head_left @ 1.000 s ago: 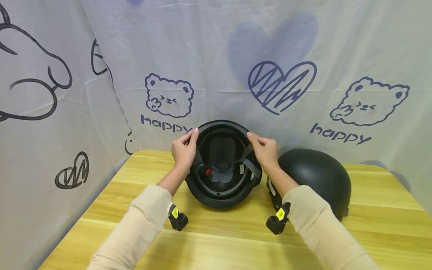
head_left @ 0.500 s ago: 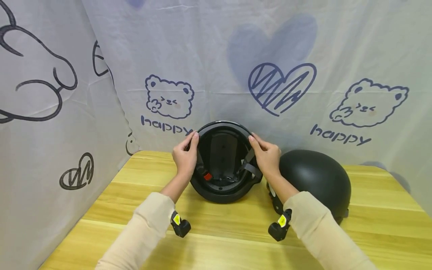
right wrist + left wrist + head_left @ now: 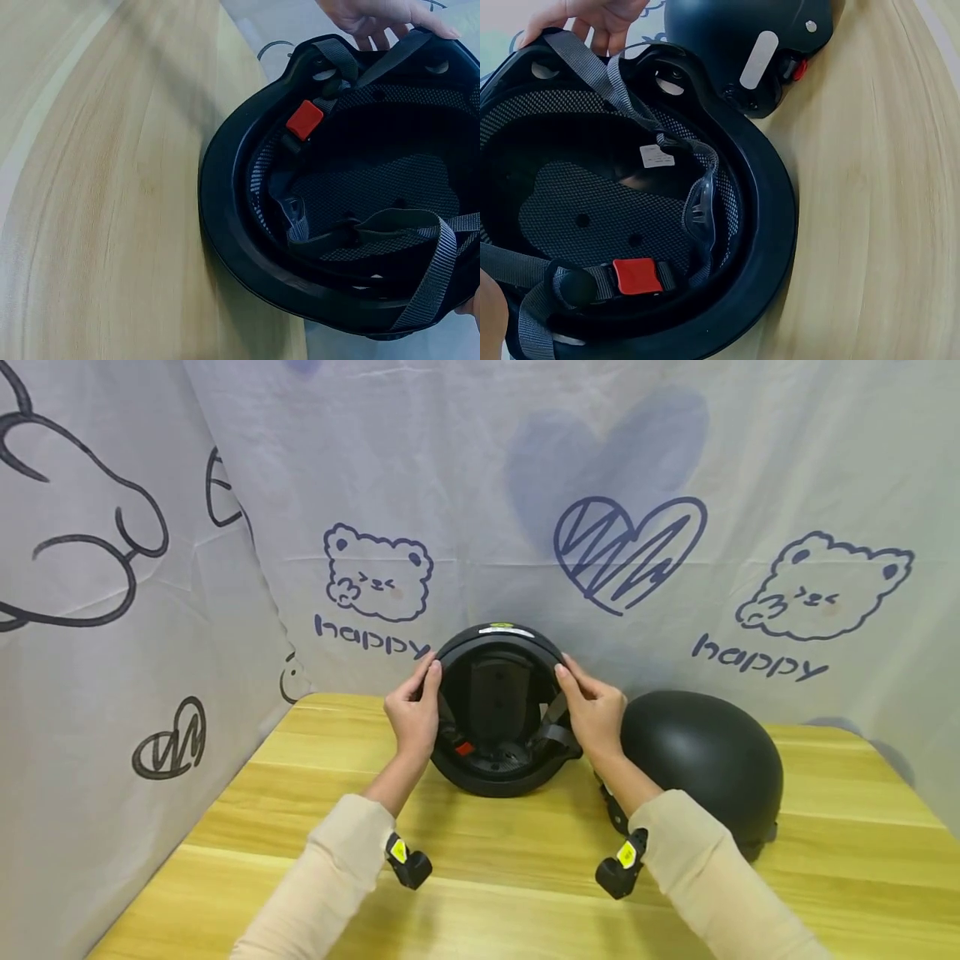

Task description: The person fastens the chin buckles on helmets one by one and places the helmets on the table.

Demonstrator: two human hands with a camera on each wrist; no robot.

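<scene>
A black helmet [image 3: 501, 783] is held up on its side at the middle of the table, its hollow inside facing me. My left hand [image 3: 415, 710] grips the rim at the upper left, thumb on the inner edge. Across from it, my right hand [image 3: 596, 710] grips the rim at the upper right the same way. A red buckle [image 3: 637, 276] on grey straps [image 3: 431, 281] shows inside the shell. On top of the outer shell is a yellow and white label [image 3: 506, 631]. In the left wrist view the lower brim sits right at the tabletop.
A second black helmet [image 3: 701, 760] stands dome up on the wooden table [image 3: 510, 877], just right of my right forearm. A white curtain [image 3: 480, 485] with bear and heart drawings hangs behind the table and along its left side.
The held helmet has tipped, so less of its inside shows and the label on its shell has come into view. Its lower edge has risen slightly in the head view; both hands kept their grip.
</scene>
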